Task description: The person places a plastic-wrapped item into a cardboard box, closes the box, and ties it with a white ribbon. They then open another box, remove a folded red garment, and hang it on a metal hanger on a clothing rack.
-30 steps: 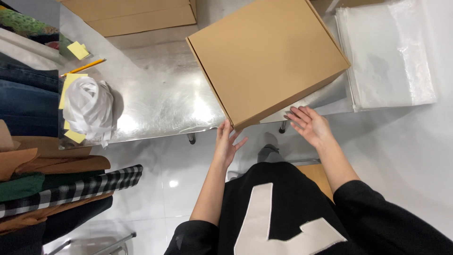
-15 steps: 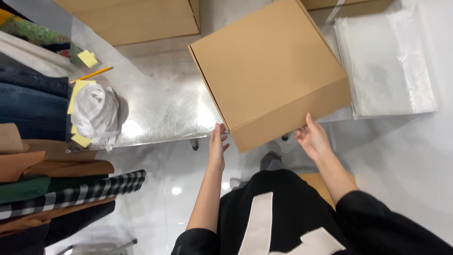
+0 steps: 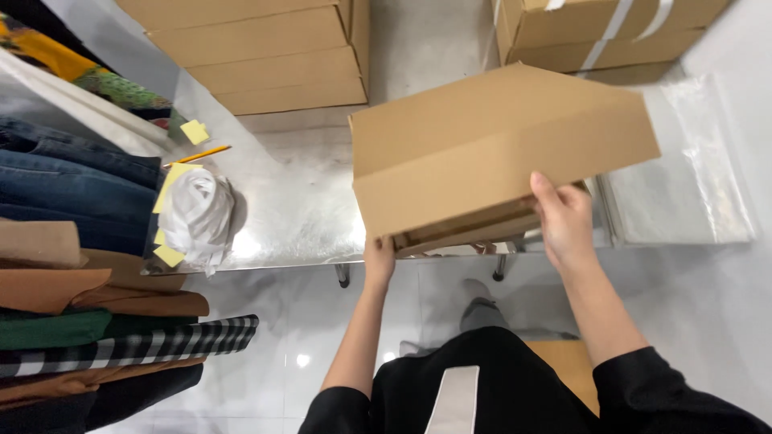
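The right hand (image 3: 563,225) grips the front edge of the box (image 3: 490,153), fingers curled over the raised lid flap. The left hand (image 3: 379,261) holds the box's near left corner from below, thumb against the front wall. The box sits tilted at the near edge of the metal table (image 3: 297,217), lid partly lifted. A white bag (image 3: 197,213) with yellow notes and a pencil (image 3: 197,155) lie to the left; stacked cartons (image 3: 265,48) stand behind; folded clothes (image 3: 72,265) are at far left.

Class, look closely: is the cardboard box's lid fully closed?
No: the lid of the cardboard box is raised at the front, and the right hand grips its edge.
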